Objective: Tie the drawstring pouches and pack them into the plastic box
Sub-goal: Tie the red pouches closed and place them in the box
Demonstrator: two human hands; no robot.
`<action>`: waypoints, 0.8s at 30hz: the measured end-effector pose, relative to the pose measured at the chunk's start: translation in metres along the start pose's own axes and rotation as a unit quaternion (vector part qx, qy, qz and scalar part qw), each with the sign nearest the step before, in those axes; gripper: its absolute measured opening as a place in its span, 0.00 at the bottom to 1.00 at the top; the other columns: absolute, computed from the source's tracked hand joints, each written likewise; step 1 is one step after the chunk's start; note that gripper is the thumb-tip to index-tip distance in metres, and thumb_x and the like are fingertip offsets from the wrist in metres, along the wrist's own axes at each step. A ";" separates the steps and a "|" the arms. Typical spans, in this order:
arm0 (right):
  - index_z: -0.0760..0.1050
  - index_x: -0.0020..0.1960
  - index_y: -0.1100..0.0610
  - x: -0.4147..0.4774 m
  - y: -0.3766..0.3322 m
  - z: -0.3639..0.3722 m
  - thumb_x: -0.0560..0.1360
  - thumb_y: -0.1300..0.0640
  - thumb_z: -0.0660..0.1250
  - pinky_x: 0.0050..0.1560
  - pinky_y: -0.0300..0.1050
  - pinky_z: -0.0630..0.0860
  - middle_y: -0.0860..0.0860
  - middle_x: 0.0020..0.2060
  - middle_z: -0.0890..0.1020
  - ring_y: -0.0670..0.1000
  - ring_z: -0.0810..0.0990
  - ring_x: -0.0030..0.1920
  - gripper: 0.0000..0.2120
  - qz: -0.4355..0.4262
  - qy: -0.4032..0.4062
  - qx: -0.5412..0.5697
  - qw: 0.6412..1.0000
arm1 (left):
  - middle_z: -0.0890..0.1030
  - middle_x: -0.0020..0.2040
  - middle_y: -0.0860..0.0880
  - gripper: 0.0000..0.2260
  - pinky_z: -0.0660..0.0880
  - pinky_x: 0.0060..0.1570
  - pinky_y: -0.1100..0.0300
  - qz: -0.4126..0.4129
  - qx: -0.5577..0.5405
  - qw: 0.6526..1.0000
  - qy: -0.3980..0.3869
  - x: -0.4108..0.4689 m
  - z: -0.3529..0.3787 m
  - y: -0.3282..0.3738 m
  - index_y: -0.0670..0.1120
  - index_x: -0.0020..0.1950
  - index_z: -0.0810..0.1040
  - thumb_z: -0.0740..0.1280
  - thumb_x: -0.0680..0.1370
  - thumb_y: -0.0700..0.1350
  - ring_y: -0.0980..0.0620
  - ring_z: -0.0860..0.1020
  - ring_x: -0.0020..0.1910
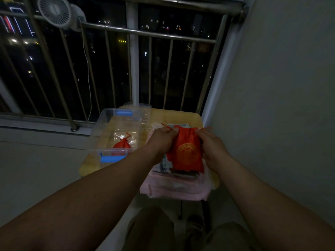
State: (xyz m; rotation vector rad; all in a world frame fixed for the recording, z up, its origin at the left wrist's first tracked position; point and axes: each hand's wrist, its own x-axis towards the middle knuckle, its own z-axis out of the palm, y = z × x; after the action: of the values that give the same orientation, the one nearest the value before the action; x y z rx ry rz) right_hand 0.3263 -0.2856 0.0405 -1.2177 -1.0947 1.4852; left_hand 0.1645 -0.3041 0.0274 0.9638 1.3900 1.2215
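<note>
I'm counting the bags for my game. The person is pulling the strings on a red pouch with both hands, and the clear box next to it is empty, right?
Not quite. The head view shows both hands, left hand and right hand, pulling the strings on the red pouch, but the clear box already holds one tied red pouch.

Sat at the table's (192, 117) left: box (116, 134), one pouch (121, 143) inside, lid (143, 113) just behind. Lay right of that: pouch pile (174, 185), with a held pouch (187, 153) over it, between both hands.
</note>
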 end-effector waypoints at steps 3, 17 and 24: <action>0.82 0.51 0.55 -0.002 -0.005 0.003 0.82 0.52 0.67 0.34 0.45 0.81 0.51 0.38 0.87 0.50 0.86 0.36 0.08 0.021 0.001 0.054 0.998 | 0.86 0.52 0.41 0.14 0.79 0.62 0.40 0.002 0.006 1.000 0.004 0.002 0.003 -0.003 0.43 0.54 0.84 0.66 0.83 0.52 0.40 0.84 0.55; 0.78 0.45 0.56 0.031 0.018 -0.011 0.85 0.54 0.62 0.45 0.45 0.75 0.50 0.41 0.82 0.49 0.80 0.44 0.12 0.084 0.075 0.146 0.983 | 0.84 0.44 0.43 0.17 0.78 0.35 0.60 -0.037 -0.209 0.971 0.113 0.021 0.011 -0.019 0.41 0.53 0.78 0.57 0.87 0.51 0.51 0.81 0.36; 0.86 0.48 0.55 0.029 0.017 -0.021 0.80 0.52 0.69 0.56 0.56 0.81 0.55 0.47 0.88 0.58 0.85 0.51 0.09 -0.039 -0.013 -0.145 0.989 | 0.86 0.46 0.44 0.18 0.79 0.50 0.50 0.129 0.201 0.971 0.013 0.025 0.002 -0.022 0.42 0.50 0.85 0.62 0.85 0.53 0.47 0.83 0.42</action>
State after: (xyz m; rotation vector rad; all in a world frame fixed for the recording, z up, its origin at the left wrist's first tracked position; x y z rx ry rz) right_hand 0.3416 -0.2590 0.0156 -1.3386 -1.3970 1.3171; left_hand 0.1630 -0.2834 0.0009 1.4511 1.6063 1.1621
